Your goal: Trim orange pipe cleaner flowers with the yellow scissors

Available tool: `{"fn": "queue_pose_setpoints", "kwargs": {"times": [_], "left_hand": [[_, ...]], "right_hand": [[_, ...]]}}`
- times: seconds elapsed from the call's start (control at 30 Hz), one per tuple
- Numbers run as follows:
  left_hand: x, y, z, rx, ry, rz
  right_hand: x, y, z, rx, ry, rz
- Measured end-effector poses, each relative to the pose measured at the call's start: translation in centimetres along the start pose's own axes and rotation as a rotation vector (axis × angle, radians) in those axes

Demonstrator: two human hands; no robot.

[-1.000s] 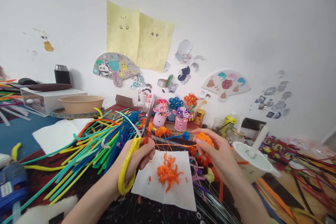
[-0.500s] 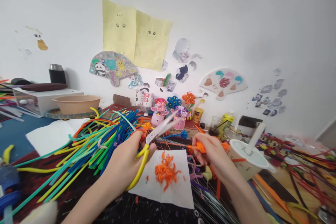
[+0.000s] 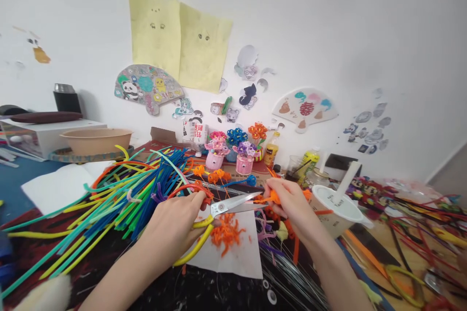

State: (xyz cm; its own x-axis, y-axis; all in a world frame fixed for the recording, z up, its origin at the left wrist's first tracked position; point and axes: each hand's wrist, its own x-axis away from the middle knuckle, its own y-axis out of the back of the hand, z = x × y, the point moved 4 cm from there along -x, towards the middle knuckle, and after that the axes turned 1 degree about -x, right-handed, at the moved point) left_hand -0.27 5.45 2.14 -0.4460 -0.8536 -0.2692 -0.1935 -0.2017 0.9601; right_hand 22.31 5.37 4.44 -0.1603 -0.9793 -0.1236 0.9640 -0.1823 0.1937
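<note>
My left hand (image 3: pixel 177 221) is closed around yellow-handled scissors (image 3: pixel 231 204). Their blades are slightly apart and point right, the tips close to my right hand (image 3: pixel 290 201). My right fingers pinch a fuzzy orange pipe cleaner (image 3: pixel 273 198), and its end lies at the blade tips; its exact shape is partly hidden by the fingers. A red fuzzy stem (image 3: pixel 189 187) runs by my left fingertips; whether they grip it I cannot tell. Below the blades, a heap of orange fuzz clippings (image 3: pixel 226 235) rests on a sheet of white paper (image 3: pixel 244 262).
A big bundle of coloured pipe cleaners (image 3: pixel 146 194) spreads at the left. Behind my hands stand pink flower pots (image 3: pixel 244 164), orange flowers (image 3: pixel 215 176) and a juice bottle (image 3: pixel 271 149). A lidded cup with a white straw (image 3: pixel 337 204) is beside my right forearm.
The scissors have swung from pointing up and right to nearly level, and their blades have come to the orange pipe cleaner. The camera view has shifted slightly.
</note>
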Motion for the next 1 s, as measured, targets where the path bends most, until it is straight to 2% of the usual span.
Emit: {"fn": "queue_pose_setpoints", "kwargs": {"times": [0.43,1.0], "left_hand": [[-0.16,-0.3,-0.17,0.055,0.03,0.103],[-0.05,-0.66,0.36,0.032,0.043,0.104]], "right_hand": [[-0.08,0.05,0.17,-0.051,0.017,0.032],[0.08,0.01,0.43,-0.041,0.013,0.03]]}}
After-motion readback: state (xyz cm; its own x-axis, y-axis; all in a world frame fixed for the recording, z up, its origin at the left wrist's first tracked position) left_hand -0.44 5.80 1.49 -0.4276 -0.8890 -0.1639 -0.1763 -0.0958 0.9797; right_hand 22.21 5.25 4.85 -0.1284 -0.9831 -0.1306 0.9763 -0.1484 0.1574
